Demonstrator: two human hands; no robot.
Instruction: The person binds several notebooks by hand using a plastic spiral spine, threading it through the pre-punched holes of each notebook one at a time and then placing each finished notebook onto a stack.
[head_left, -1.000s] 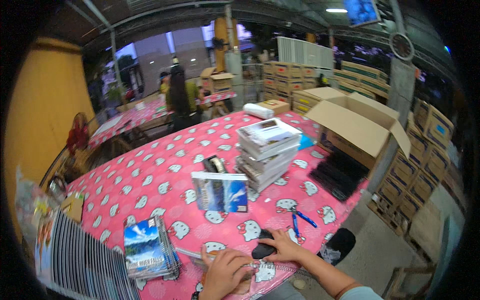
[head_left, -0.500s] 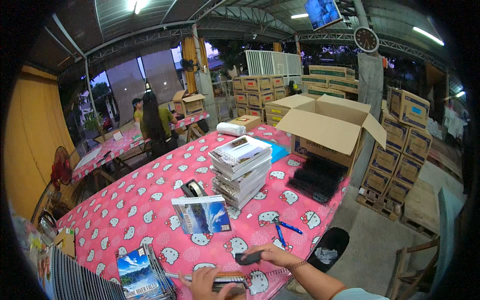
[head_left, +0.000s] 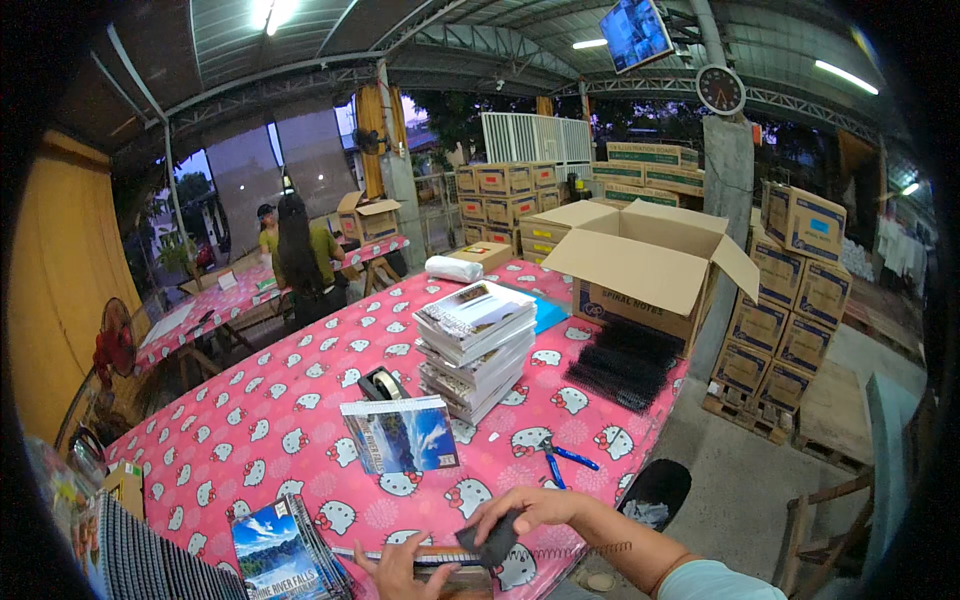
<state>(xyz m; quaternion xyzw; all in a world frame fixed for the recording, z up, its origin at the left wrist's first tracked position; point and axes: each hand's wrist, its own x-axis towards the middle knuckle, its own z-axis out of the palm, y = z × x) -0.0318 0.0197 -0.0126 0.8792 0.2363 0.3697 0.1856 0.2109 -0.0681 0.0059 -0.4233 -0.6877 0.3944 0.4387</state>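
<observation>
My right hand (head_left: 535,508) grips a small black block (head_left: 490,542) at the near edge of a long table with a pink patterned cloth (head_left: 290,440). My left hand (head_left: 400,573) lies with spread fingers on a flat notebook (head_left: 440,570), next to a black spiral wire (head_left: 585,550) that runs along the table edge. A notebook with a landscape cover (head_left: 400,435) lies just beyond the hands. Blue-handled pliers (head_left: 562,458) rest to the right of it.
A stack of notebooks (head_left: 475,345) stands mid-table, with a tape dispenser (head_left: 378,382) beside it. An open cardboard box (head_left: 640,260) and black spiral coils (head_left: 625,362) sit at the right end. More notebooks (head_left: 285,550) are piled at the near left. Stacked cartons (head_left: 790,290) and two people (head_left: 295,255) are behind.
The view has tilted upward, so the hands now sit at the bottom edge. My right hand still grips the black block and has moved slightly right along the table edge.
</observation>
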